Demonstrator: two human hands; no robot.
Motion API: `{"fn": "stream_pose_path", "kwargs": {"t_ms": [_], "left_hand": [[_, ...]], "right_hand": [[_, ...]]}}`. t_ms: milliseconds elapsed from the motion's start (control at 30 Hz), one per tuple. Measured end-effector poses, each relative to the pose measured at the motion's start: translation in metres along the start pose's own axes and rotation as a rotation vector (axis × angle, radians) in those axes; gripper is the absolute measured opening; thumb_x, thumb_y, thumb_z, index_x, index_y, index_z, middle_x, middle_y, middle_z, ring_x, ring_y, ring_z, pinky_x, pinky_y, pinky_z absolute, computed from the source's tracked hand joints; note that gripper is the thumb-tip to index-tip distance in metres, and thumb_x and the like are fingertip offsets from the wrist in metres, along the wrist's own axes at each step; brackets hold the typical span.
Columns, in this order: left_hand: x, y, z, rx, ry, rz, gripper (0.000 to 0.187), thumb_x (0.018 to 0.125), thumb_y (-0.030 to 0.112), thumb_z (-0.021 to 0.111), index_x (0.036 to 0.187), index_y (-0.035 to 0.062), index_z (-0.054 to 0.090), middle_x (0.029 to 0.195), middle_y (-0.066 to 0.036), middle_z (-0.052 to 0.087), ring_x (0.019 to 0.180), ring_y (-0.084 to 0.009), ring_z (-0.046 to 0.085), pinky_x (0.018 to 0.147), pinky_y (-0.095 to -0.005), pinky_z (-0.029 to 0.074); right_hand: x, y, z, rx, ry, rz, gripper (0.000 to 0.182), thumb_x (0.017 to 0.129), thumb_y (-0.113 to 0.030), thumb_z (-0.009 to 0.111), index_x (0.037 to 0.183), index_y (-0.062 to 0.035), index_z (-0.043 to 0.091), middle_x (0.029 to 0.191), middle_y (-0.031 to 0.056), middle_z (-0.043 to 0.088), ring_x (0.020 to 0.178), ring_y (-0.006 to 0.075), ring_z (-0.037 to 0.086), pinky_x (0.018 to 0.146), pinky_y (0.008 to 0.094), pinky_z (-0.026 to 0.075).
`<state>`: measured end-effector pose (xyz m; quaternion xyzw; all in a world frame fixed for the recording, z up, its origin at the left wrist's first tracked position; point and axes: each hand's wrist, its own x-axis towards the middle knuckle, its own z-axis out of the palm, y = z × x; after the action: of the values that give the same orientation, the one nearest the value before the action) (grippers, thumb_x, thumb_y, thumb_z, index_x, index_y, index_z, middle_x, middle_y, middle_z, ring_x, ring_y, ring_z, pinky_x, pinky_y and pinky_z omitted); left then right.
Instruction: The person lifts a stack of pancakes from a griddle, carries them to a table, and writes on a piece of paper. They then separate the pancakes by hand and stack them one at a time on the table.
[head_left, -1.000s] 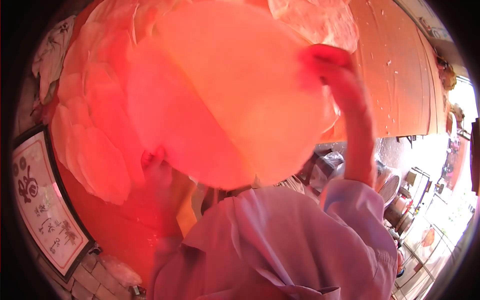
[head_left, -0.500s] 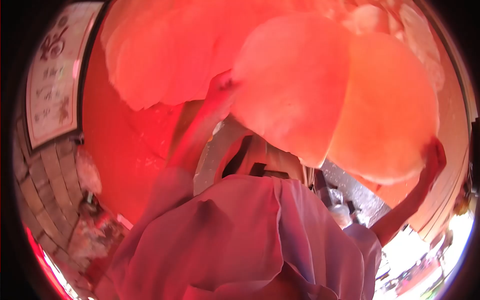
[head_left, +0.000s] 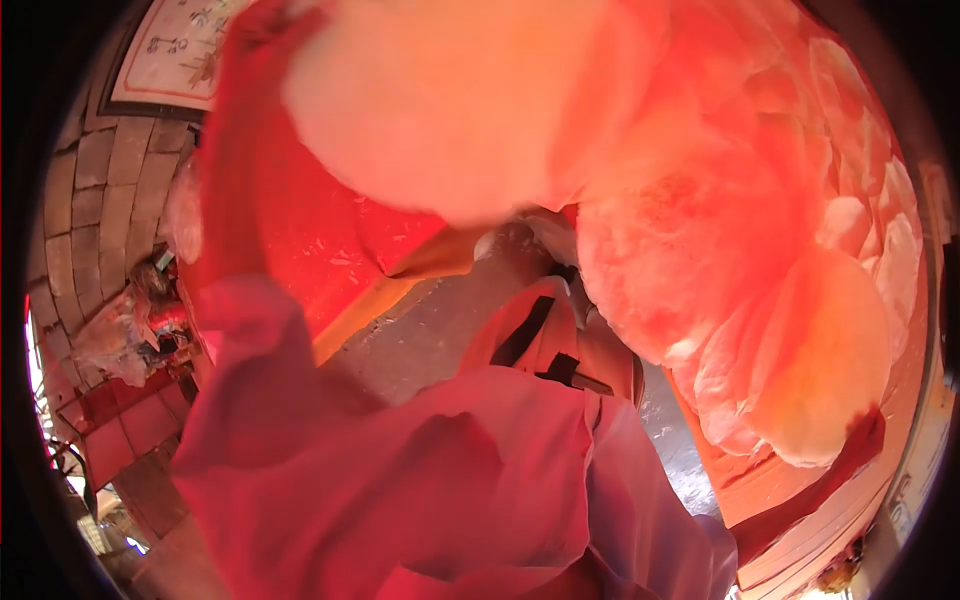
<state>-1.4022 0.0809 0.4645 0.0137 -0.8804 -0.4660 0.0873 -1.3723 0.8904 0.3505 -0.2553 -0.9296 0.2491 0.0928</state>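
Note:
Blurred by motion, my left hand is raised at the upper left, its fingers closed on the edge of a large, thin, pale round sheet. The sheet spreads across the top of the view, tinted orange-red by the light. At the lower right, my right hand pinches the edge of another round sheet; its fingertips are partly dark and hard to make out. Between them lies a crumpled, overlapping stack of similar sheets.
A red surface with pale flecks and a wooden edge lies at the left. A framed sign hangs by a brick wall. Plastic bags and clutter sit at the far left. More sheets line the right side.
The view has turned. My left hand has swung up and left with its sheet, and my right hand is lower. More of the red surface's wooden edge and the stacked sheets show.

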Motion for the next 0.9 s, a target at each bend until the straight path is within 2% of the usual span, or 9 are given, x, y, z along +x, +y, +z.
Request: {"fn": "stream_pose_path", "kwargs": {"t_ms": [133, 300, 433, 500, 533, 667, 733, 833, 900], "left_hand": [[-0.003, 0.037, -0.053, 0.551, 0.21, 0.106, 0.067, 0.085, 0.011, 0.063, 0.141, 0.0148, 0.028, 0.129, -0.015, 0.049, 0.095, -0.0181, 0.059, 0.079, -0.0307, 0.05], [-0.038, -0.099, -0.051, 0.894, 0.002, 0.459, 0.031, 0.087, 0.011, 0.056, 0.117, 0.0097, 0.061, 0.094, -0.008, 0.066, 0.082, -0.0194, 0.062, 0.073, -0.0307, 0.048], [-0.121, -0.209, 0.023, 1.026, -0.465, -0.112, 0.036, 0.084, 0.012, 0.056, 0.12, 0.0122, 0.059, 0.095, -0.011, 0.064, 0.087, -0.0265, 0.061, 0.076, -0.0339, 0.048], [-0.138, -0.188, 0.066, 0.837, -0.473, -0.197, 0.039, 0.083, 0.012, 0.056, 0.122, 0.0134, 0.057, 0.096, -0.012, 0.062, 0.089, -0.03, 0.061, 0.077, -0.0355, 0.048], [-0.128, -0.12, 0.099, 0.6, -0.276, -0.094, 0.038, 0.084, 0.013, 0.057, 0.122, 0.0121, 0.057, 0.096, -0.011, 0.062, 0.089, -0.0281, 0.061, 0.077, -0.0352, 0.048], [-0.137, -0.13, 0.152, -0.028, -0.261, -0.17, 0.036, 0.09, 0.019, 0.057, 0.124, 0.0079, 0.053, 0.107, -0.01, 0.06, 0.097, -0.0249, 0.059, 0.081, -0.0363, 0.048], [-0.122, -0.098, 0.181, -0.79, -0.309, -0.491, 0.043, 0.093, 0.026, 0.054, 0.131, 0.008, 0.046, 0.118, -0.014, 0.056, 0.106, -0.027, 0.056, 0.084, -0.0389, 0.049], [-0.109, -0.102, 0.207, -1.556, -0.205, -0.603, 0.047, 0.097, 0.033, 0.045, 0.134, 0.0054, 0.04, 0.124, -0.013, 0.053, 0.11, -0.0266, 0.055, 0.089, -0.0404, 0.048], [-0.114, -0.104, 0.211, -1.467, -0.098, -0.502, 0.056, 0.096, 0.047, 0.037, 0.135, 0.007, 0.039, 0.128, -0.011, 0.051, 0.115, -0.0262, 0.051, 0.091, -0.0413, 0.046]], "right_hand": [[-0.017, -0.073, 0.001, -0.275, 0.063, -0.171, 0.028, 0.095, -0.027, 0.05, 0.112, -0.0102, 0.065, 0.083, 0.0068, 0.067, 0.067, 0.0157, 0.062, 0.06, 0.0285, 0.05], [-0.023, -0.147, -0.004, -0.464, 0.124, -0.528, 0.031, 0.095, -0.029, 0.048, 0.114, -0.0117, 0.063, 0.099, 0.0123, 0.068, 0.087, 0.027, 0.067, 0.074, 0.0358, 0.052], [-0.058, -0.241, -0.012, -0.476, 0.16, -0.461, 0.028, 0.094, -0.025, 0.05, 0.116, -0.0145, 0.063, 0.107, 0.0093, 0.067, 0.096, 0.0251, 0.066, 0.08, 0.0324, 0.051], [-0.083, -0.285, -0.008, -0.354, 0.214, -0.548, 0.027, 0.095, -0.026, 0.052, 0.116, -0.0154, 0.065, 0.105, 0.0066, 0.068, 0.093, 0.022, 0.066, 0.08, 0.0305, 0.052], [-0.089, -0.298, -0.01, -0.294, 0.237, -0.593, 0.026, 0.095, -0.027, 0.053, 0.116, -0.0159, 0.065, 0.105, 0.0053, 0.069, 0.092, 0.0204, 0.066, 0.079, 0.0295, 0.052], [-0.144, -0.35, 0.024, -0.226, 0.325, -0.995, 0.028, 0.095, -0.026, 0.053, 0.11, -0.0074, 0.067, 0.101, 0.0088, 0.069, 0.087, 0.0206, 0.068, 0.073, 0.0304, 0.053], [-0.173, -0.356, 0.056, -0.173, 0.037, -1.114, 0.025, 0.085, -0.003, 0.06, 0.11, -0.0036, 0.065, 0.098, 0.0135, 0.069, 0.083, 0.021, 0.068, 0.07, 0.0291, 0.053], [-0.232, -0.348, 0.166, 0.002, -0.278, -1.284, 0.033, 0.079, -0.016, 0.066, 0.108, -0.0004, 0.065, 0.092, 0.014, 0.068, 0.08, 0.0239, 0.066, 0.075, 0.0319, 0.051], [-0.254, -0.357, 0.197, -0.131, -0.627, -1.285, 0.042, 0.074, -0.022, 0.07, 0.109, 0.0001, 0.064, 0.09, 0.0146, 0.069, 0.079, 0.0257, 0.066, 0.08, 0.0352, 0.05]]}}
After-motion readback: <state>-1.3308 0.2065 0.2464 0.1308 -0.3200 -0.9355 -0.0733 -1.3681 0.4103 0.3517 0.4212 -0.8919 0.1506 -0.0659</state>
